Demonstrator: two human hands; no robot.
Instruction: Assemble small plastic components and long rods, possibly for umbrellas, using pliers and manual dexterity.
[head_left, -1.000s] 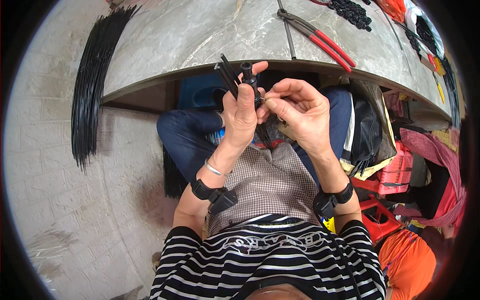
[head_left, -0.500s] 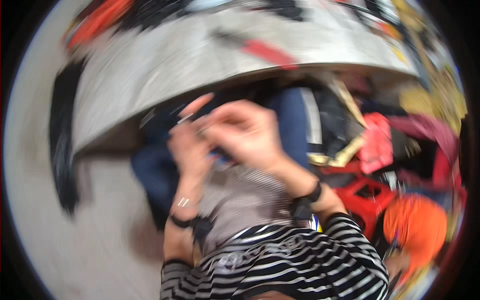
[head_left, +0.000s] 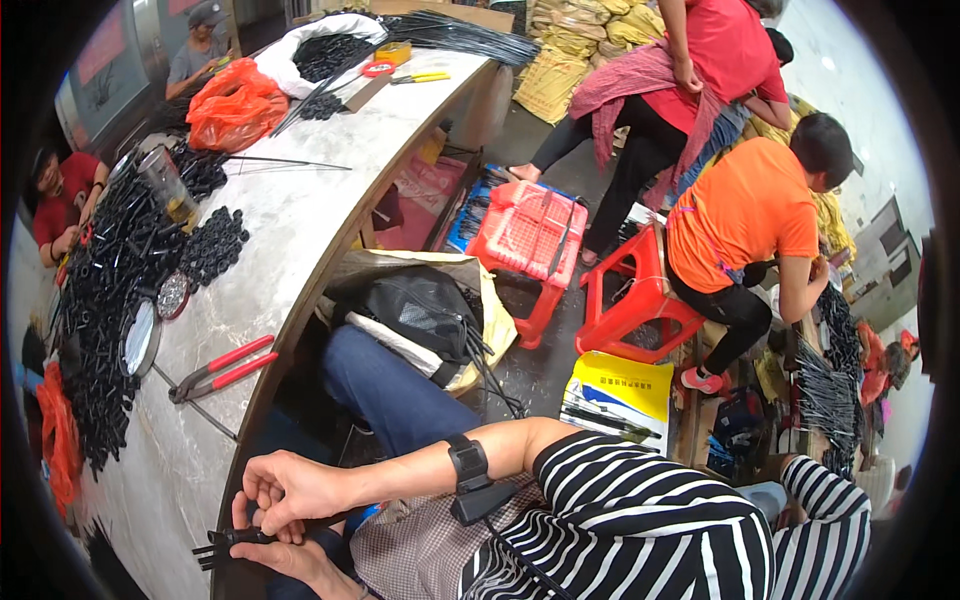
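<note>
My hands sit at the lower left, at the table's edge. My left hand (head_left: 292,560) lies underneath and grips a black plastic part (head_left: 224,541) whose prongs stick out to the left. My right hand (head_left: 290,489) rests on top of it, fingers curled down onto the same part, with a black band on its wrist. A checked cloth covers my lap just right of the hands.
Red-handled pliers (head_left: 220,368) lie on the grey table (head_left: 300,230) near a heap of black parts (head_left: 110,290) and an orange bag (head_left: 235,100). Red stools (head_left: 530,235), a black bag (head_left: 420,305) and a yellow bag (head_left: 620,395) crowd the floor. A person in orange (head_left: 750,210) sits nearby.
The view has swung to the right, so my hands now sit at the lower left instead of the centre. Both hands remain closed together on the black part.
</note>
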